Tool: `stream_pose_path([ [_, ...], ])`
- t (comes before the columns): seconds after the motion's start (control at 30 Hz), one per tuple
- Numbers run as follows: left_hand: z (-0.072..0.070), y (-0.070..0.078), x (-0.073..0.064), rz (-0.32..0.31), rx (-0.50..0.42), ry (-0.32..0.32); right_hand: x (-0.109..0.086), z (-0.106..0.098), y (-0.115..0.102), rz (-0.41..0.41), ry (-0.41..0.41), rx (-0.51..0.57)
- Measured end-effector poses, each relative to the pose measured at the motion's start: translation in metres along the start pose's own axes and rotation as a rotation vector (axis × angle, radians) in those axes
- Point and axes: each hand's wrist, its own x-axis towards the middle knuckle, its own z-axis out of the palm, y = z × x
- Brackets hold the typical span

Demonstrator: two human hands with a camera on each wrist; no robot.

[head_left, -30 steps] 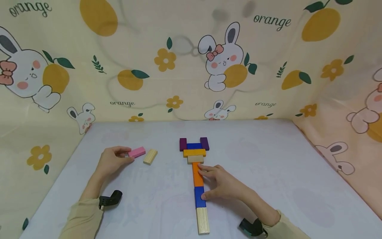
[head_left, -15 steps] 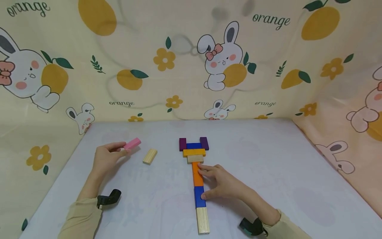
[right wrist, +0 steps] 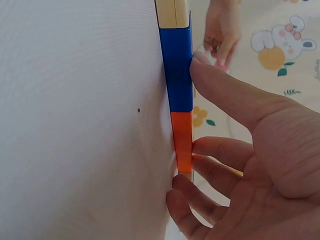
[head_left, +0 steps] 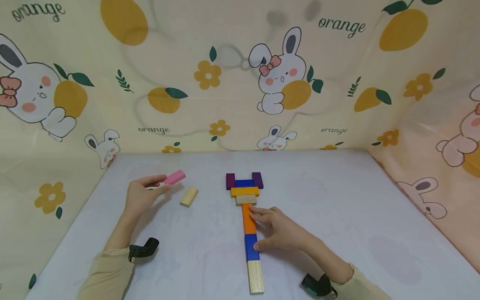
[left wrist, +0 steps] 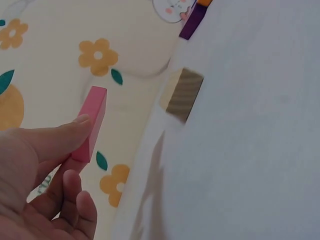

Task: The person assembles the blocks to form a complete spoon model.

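Between thumb and fingers of my left hand (head_left: 141, 196) is a pink wooden block (head_left: 175, 177), held above the white table; the left wrist view shows the thumb pressed along the block's side (left wrist: 95, 120). Just right of that hand lies a plain wooden block (head_left: 189, 196). My right hand (head_left: 283, 230) rests at a row of blocks, thumb touching the blue block (head_left: 251, 247) and fingertips on the orange block (head_left: 249, 218). Nearest me in that row is a second plain block (head_left: 256, 277).
At the row's far end are a short plain block (head_left: 246, 200), a yellow block (head_left: 244, 191) laid crosswise, a blue block (head_left: 244, 183) and two purple blocks (head_left: 230, 181) on either side. A printed cloth (head_left: 232, 83) stands behind and beside the table (head_left: 337, 187).
My left hand has raised the pink block off the table, first drawing back left, then shifting slightly right again. My right hand and the row of blocks have stayed put.
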Motion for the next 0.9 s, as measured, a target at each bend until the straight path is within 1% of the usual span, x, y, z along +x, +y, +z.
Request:
stream_pose_path([
  [0.13,0.009,0.006,-0.002,0.032,-0.013,-0.011,-0.001,0.0,0.001,0.002,0.001,0.0],
  [0.37,0.027,0.022,-0.009,0.123,-0.049,-0.017,0.0,-0.001,0.001,0.008,-0.006,-0.014],
  [0.47,0.035,0.028,-0.01,0.143,-0.058,-0.028,0.0,-0.001,0.0,0.012,-0.007,-0.018],
  [0.57,0.044,0.035,-0.011,0.146,-0.066,-0.063,0.0,-0.002,0.0,0.013,-0.007,-0.021],
  [0.7,0.059,0.042,-0.008,0.18,-0.09,-0.108,-0.002,-0.004,0.001,0.018,-0.002,-0.024],
  [0.77,0.066,0.044,-0.005,0.212,-0.091,-0.126,-0.002,-0.004,0.001,0.018,-0.003,-0.023],
  [0.9,0.078,0.047,0.003,0.275,-0.035,-0.168,0.001,-0.001,0.0,0.014,-0.011,-0.013],
])
